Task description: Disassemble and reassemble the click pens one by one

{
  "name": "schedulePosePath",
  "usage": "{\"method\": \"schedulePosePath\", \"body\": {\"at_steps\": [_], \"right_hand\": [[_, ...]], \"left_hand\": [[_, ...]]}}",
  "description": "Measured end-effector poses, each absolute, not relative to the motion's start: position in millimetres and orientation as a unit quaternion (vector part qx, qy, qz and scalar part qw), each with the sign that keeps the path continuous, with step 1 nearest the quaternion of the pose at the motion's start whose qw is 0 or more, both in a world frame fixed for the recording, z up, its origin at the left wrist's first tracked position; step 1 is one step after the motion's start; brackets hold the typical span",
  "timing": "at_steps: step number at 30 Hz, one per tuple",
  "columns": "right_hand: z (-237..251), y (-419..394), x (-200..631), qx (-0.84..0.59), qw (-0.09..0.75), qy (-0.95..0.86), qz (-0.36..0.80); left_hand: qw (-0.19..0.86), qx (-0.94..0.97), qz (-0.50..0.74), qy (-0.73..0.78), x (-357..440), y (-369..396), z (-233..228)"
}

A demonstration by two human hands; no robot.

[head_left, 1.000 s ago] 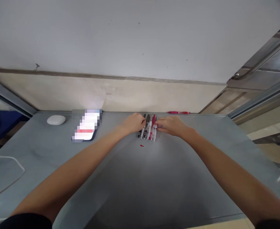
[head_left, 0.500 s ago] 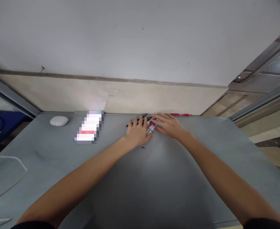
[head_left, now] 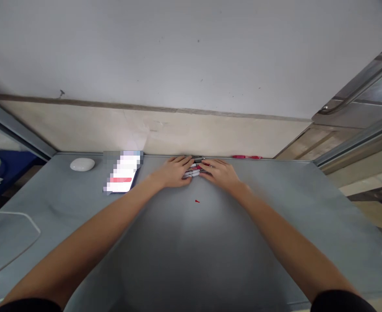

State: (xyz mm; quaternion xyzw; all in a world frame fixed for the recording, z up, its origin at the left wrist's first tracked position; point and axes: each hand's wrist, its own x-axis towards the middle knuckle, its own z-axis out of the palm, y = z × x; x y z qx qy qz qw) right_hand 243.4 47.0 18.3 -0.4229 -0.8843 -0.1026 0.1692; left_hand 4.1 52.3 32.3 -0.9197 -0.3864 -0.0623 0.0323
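Several pens [head_left: 195,168], with black, white and red parts, lie in a bundle at the back of the grey table. My left hand [head_left: 173,172] is cupped over their left ends, its fingers curved round them. From the other side my right hand [head_left: 221,173] covers the right ends, fingers bent over the bundle. Only the middle of the pens shows between my hands. A red pen [head_left: 246,157] lies apart along the back edge, to the right of my right hand. In front of the bundle is a small red piece [head_left: 197,201], too small to name.
A phone [head_left: 122,173] with a blurred bright screen lies left of my left hand. Farther left sits a white computer mouse [head_left: 82,164]. A white cable [head_left: 31,222] curves over the left side of the table [head_left: 291,190]. A wall [head_left: 210,134] rises behind.
My left hand has shifted left to the bundle's left ends, and my right hand slightly left. The pens have swung from a slant to nearly level, parallel to the back edge.
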Motion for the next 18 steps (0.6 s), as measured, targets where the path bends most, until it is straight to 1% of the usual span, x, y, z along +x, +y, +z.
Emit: {"method": "schedulePosePath", "body": {"at_steps": [6,9,13,18], "right_hand": [[20.0,44.2,218.5,-0.441,0.157,-0.879,-0.089],[19.9,43.6,212.1,-0.431,0.164,-0.882,-0.093],[16.0,43.2,217.4,-0.404,0.191,-0.889,-0.101],[11.6,42.2,230.1,-0.41,0.199,-0.885,-0.092]], "left_hand": [[0.013,-0.933,-0.055,-0.356,-22.3,68.7,38.4],[0.007,-0.937,-0.055,-0.345,-30.3,72.0,40.9],[0.026,-0.937,-0.066,-0.343,-32.7,66.5,36.9],[0.06,-0.916,-0.107,-0.382,-22.1,53.0,24.8]]}}
